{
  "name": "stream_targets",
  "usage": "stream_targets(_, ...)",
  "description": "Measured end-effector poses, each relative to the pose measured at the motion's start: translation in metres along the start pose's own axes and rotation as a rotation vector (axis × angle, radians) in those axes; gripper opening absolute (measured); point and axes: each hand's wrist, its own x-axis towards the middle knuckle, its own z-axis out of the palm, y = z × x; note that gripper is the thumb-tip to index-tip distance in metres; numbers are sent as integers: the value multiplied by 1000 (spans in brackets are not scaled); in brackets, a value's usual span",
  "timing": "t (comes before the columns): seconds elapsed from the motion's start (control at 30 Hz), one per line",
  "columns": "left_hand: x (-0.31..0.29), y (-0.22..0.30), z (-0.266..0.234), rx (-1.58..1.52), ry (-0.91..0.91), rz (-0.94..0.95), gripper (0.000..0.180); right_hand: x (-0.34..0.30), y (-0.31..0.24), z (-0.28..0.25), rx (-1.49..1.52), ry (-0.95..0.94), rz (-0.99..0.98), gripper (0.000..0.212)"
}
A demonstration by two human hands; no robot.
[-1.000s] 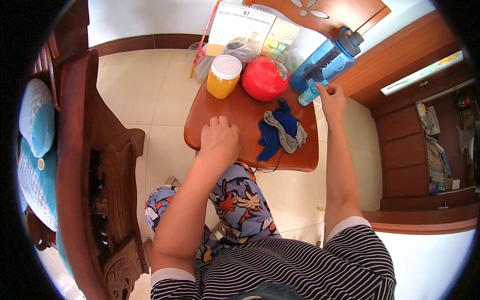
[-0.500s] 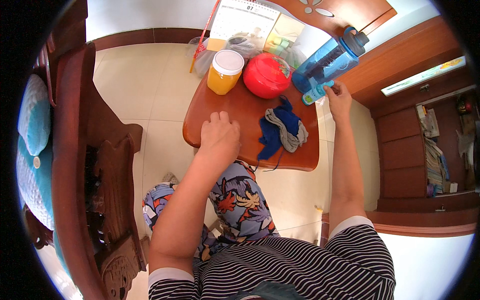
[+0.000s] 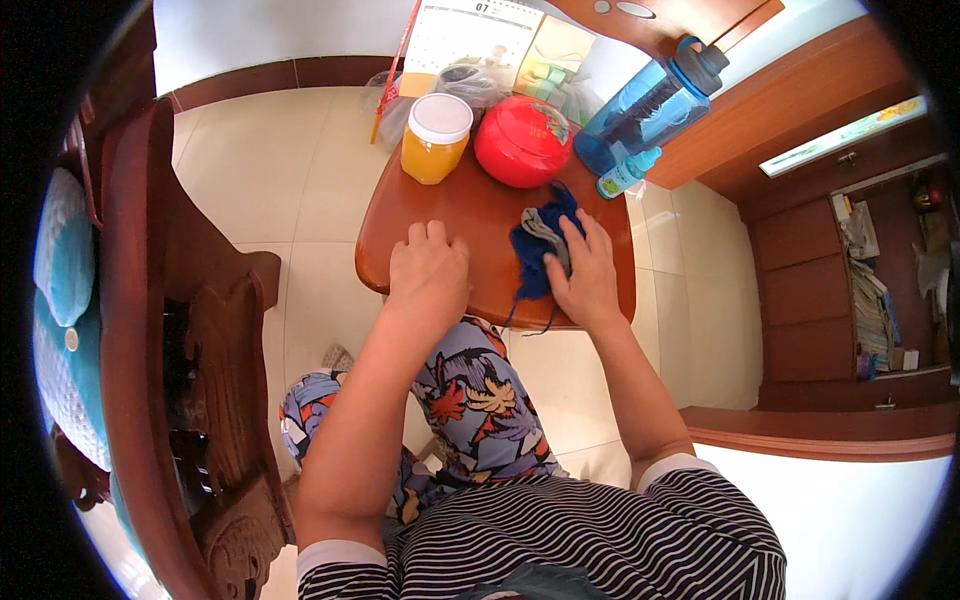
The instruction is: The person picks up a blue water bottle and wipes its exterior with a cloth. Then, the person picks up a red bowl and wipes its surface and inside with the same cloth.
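My right hand (image 3: pixel 585 275) lies over a crumpled blue and grey knitted cloth (image 3: pixel 534 250), fingers spread and touching it; part of the cloth is hidden under the palm. Loose blue strings trail from it over the near edge of the brown wooden stool seat (image 3: pixel 490 220). My left hand (image 3: pixel 428 268) rests at the seat's near left edge, fingers curled, with nothing visible in them. A small light-blue bottle (image 3: pixel 622 176) stands beside a large blue water bottle (image 3: pixel 645 115) at the far right of the seat.
At the back of the seat are a white-lidded jar of yellow contents (image 3: pixel 434 145) and a round red container (image 3: pixel 522 142). Behind them stand a desk calendar (image 3: pixel 470 45) and clear plastic bags (image 3: pixel 470 88). A carved wooden bench (image 3: pixel 150 330) is at left, a shelf cabinet (image 3: pixel 850 290) at right.
My right hand has let go of the small light-blue bottle beside the water bottle and moved nearer and left onto the cloth. My left hand stays about where it was.
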Motion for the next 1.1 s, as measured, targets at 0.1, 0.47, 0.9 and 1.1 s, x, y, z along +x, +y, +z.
stream_targets(0.1,-6,-2,-1,-15,-20,0,40,17,28,13,45,3,40,49)
stream_targets(0.47,-11,2,-9,-17,-92,0,41,64,71,36,121,-34,95,51)
stream_targets(0.9,-13,1,4,13,28,57,36,79,78,45,72,-1,73,47)
stream_targets(1.1,-13,-4,4,0,-27,15,43,45,50,30,61,-15,55,46)
